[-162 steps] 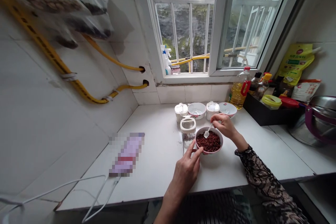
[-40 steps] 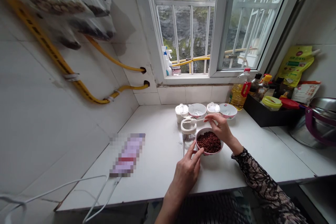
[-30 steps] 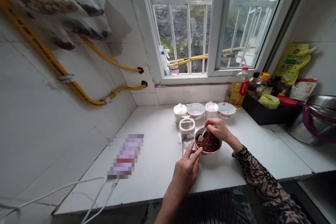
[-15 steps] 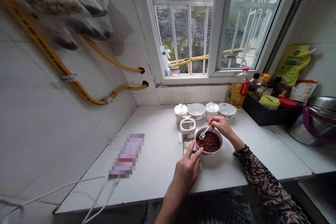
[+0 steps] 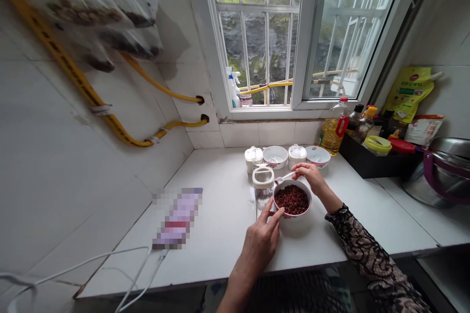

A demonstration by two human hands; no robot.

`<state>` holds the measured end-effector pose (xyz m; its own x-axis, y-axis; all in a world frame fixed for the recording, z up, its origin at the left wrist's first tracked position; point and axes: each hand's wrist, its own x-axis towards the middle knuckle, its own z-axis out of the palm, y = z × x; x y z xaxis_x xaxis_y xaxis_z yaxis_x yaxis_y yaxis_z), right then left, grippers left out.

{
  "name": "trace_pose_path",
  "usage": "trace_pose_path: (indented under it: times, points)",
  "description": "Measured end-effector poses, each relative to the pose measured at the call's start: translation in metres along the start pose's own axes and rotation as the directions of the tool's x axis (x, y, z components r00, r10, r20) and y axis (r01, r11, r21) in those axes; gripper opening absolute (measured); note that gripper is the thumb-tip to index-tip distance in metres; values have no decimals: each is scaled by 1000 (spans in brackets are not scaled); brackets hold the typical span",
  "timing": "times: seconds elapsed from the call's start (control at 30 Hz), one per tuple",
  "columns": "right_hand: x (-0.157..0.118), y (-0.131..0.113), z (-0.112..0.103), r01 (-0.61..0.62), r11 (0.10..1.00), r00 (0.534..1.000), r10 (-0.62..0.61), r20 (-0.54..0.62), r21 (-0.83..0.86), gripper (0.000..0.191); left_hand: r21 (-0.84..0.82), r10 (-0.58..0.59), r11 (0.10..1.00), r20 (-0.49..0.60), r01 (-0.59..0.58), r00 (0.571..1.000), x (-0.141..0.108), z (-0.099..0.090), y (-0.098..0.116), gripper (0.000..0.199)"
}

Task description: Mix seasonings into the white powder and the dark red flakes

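Note:
A white bowl (image 5: pixel 307 209) with a pink rim holds dark red dried grains (image 5: pixel 292 199) that look like Sichuan peppercorns. My left hand (image 5: pixel 260 238) is at its near left side, fingers and thumb closed on the edge. A small white spoon (image 5: pixel 279 181) is pinched in my right hand (image 5: pixel 310 176). Its scoop hangs over the far left rim of the bowl, close to the clear jar, with a few dark grains in it. The clear jar (image 5: pixel 263 187) with a white collar stands open just left of the bowl, with some dark grains low inside.
Behind stand two white-lidded jars (image 5: pixel 253 159) and two floral bowls (image 5: pixel 275 156). An oil bottle (image 5: pixel 333 129), a black box of condiments (image 5: pixel 362 159) and a steel pot (image 5: pixel 436 171) are on the right. A blurred purple object (image 5: pixel 179 217) and white cable (image 5: pixel 147 254) lie left.
My right hand has lifted the spoon out of the grains and moved its scoop up and left, over the bowl's rim toward the jar. My left hand stays at the bowl.

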<state>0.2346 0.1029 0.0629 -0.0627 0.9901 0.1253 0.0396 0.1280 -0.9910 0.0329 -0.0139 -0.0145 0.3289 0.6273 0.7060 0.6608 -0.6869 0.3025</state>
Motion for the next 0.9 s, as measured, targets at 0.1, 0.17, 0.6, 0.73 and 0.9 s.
trace_pose_path:
  times: [0.1, 0.17, 0.6, 0.73, 0.9]
  points:
    - [-1, -1, 7, 45, 998, 999, -45, -11, 32, 15, 2, 0, 1000, -1, 0, 1000, 0, 0, 0, 40]
    - [-4, -2, 13, 124, 992, 992, -124, -33, 4, 18, 3, -2, 1000, -2, 2, 1000, 0, 0, 0, 40]
    - [-20, -12, 25, 665, 497, 692, -691, 208, -558, 20, 11, -16, 1000, 21, 16, 1000, -2, 0, -2, 42]
    - [-17, -12, 8, 523, 632, 792, -608, 52, -572, 17, 8, -15, 1000, 22, 14, 1000, -2, -2, -1, 43]
    - [-12, -6, 0, 454, 645, 855, -509, 98, -615, 17, 3, -16, 1000, 32, 16, 999, -2, -2, -1, 44]
